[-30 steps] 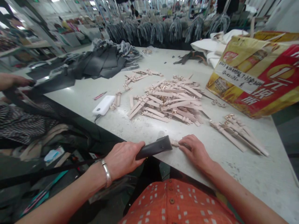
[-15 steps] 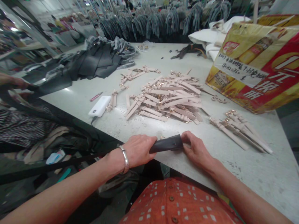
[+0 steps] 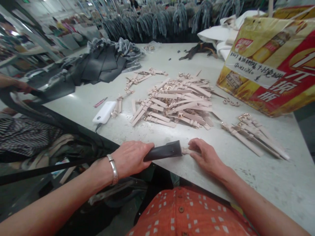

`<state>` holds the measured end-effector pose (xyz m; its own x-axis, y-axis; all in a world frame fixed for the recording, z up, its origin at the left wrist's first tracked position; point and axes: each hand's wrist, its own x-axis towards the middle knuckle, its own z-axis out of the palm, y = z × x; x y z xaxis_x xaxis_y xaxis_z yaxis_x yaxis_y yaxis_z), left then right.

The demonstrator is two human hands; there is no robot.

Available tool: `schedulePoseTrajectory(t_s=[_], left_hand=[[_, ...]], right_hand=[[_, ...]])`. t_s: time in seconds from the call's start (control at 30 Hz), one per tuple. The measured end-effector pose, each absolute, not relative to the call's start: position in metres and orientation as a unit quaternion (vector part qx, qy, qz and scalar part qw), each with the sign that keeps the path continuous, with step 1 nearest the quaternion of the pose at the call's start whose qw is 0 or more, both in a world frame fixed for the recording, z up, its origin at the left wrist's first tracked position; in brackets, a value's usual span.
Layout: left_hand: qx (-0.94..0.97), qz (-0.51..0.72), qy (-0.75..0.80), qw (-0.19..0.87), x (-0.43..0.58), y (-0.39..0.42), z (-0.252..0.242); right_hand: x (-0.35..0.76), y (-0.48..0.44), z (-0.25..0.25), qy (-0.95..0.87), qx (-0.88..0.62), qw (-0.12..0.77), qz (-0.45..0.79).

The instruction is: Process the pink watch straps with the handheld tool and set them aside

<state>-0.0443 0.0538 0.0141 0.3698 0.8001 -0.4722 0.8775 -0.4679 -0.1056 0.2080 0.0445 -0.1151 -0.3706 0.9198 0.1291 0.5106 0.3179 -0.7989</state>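
Observation:
My left hand [image 3: 130, 158] is closed around the end of a flat black tool [image 3: 163, 152] that lies along the near edge of the white table [image 3: 152, 131]. My right hand [image 3: 205, 155] rests on the table just right of the tool's tip, fingers pressed down on a short pink strap piece [image 3: 185, 151] that sticks out between tool and fingers. A big heap of pink straps with gold buckles [image 3: 174, 103] lies beyond my hands. A smaller bundle of the same straps [image 3: 253, 134] sits to the right.
A white power bank [image 3: 104, 112] with its cable lies left of the heap. Black leather pieces [image 3: 98, 67] are piled at the far left. A red and yellow carton [image 3: 273, 65] stands at the right. Another person's hand [image 3: 14, 86] holds dark material at the left edge.
Half a second ago the tool lay farther right, up against my right fingers; now my left hand has drawn it back left and the pink strap end shows again.

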Motion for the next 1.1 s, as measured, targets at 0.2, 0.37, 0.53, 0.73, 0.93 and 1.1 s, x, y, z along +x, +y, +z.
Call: schedulePoseTrajectory(t_s=[0.2, 0.37, 0.53, 0.73, 0.93, 1.1], left_hand=[[0.837, -0.218, 0.494, 0.082, -0.026, 0.061, 0.004], [0.823, -0.189, 0.524, 0.113, -0.030, 0.062, -0.003], [0.788, -0.159, 0.575, 0.151, -0.047, 0.056, 0.002], [0.809, -0.201, 0.540, 0.115, -0.050, 0.046, 0.006], [0.825, -0.168, 0.527, 0.114, -0.028, 0.051, -0.008], [0.797, -0.133, 0.576, 0.127, -0.045, 0.051, -0.008]], right_hand=[[0.208, 0.045, -0.111, -0.753, -0.471, 0.302, 0.346], [0.208, 0.045, -0.113, -0.754, -0.484, 0.292, 0.334], [0.208, 0.045, -0.115, -0.758, -0.482, 0.297, 0.324], [0.208, 0.045, -0.116, -0.756, -0.488, 0.290, 0.325], [0.207, 0.045, -0.111, -0.759, -0.488, 0.284, 0.323], [0.200, 0.046, -0.105, -0.784, -0.494, 0.260, 0.272]])
